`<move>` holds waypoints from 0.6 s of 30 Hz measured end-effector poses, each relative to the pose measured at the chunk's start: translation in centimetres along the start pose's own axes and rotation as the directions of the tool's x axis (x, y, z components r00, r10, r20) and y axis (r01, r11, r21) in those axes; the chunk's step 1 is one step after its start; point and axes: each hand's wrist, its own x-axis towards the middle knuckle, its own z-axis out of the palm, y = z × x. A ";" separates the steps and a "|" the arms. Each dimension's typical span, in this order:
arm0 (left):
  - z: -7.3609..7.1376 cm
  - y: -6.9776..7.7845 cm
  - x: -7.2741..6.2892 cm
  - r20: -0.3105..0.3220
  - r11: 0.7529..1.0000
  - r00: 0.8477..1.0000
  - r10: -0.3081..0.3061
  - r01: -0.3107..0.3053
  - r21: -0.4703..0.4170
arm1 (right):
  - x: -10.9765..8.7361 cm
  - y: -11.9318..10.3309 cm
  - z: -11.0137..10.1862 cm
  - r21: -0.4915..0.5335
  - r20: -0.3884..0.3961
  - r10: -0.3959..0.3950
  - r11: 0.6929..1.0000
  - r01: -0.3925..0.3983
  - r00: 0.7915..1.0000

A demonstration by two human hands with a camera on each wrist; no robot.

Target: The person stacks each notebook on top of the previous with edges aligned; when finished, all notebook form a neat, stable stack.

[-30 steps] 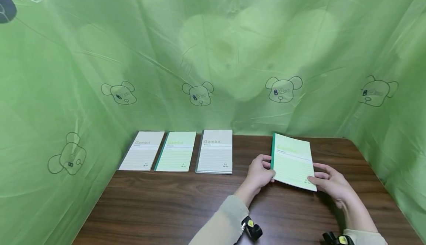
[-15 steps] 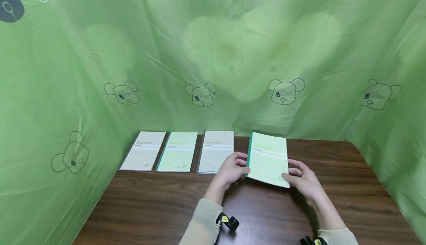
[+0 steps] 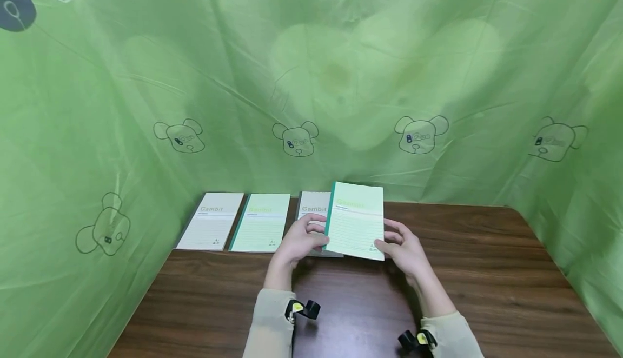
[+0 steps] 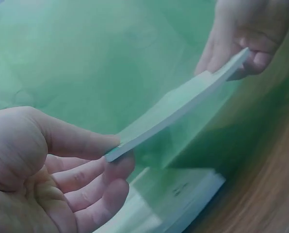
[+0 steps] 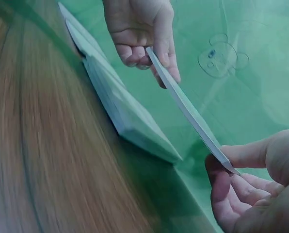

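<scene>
A green-covered notebook [image 3: 356, 220] with a darker green spine is held above the table, over the right part of a grey notebook stack [image 3: 311, 205]. My left hand [image 3: 300, 239] pinches its spine edge near the lower left corner, thumb on top and fingers beneath. At the lower right corner my right hand [image 3: 406, 250] pinches it the same way. In the left wrist view the held notebook [image 4: 183, 101] is tilted, apart from the stack [image 4: 168, 204] below. The right wrist view also shows a gap between the notebook [image 5: 190, 114] and the stack [image 5: 120, 111].
A grey notebook [image 3: 210, 221] and another green notebook [image 3: 260, 223] lie in a row left of the stack, along the back edge of the wooden table [image 3: 486, 271]. Green printed curtain [image 3: 360, 77] hangs close behind and at both sides.
Both hands have carried the green notebook leftward, from the right part of the table to above the grey stack. The notebooks lying on the table have stayed in place.
</scene>
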 end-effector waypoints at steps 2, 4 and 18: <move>-1.1 -0.2 -0.2 -0.010 1.000 1.000 0.005 -0.005 -0.001 | 0.3 -0.2 1.1 0.012 0.005 -0.006 1.000 0.006 1.000; -2.1 -0.5 -0.3 -0.014 1.000 1.000 0.014 -0.014 -0.005 | 0.6 -0.4 2.0 0.025 0.010 -0.010 1.000 0.010 1.000; -6.7 -2.5 -1.0 -0.115 1.000 0.993 0.013 -0.016 -0.020 | 2.4 -1.0 6.9 0.041 0.035 -0.036 0.999 0.035 0.999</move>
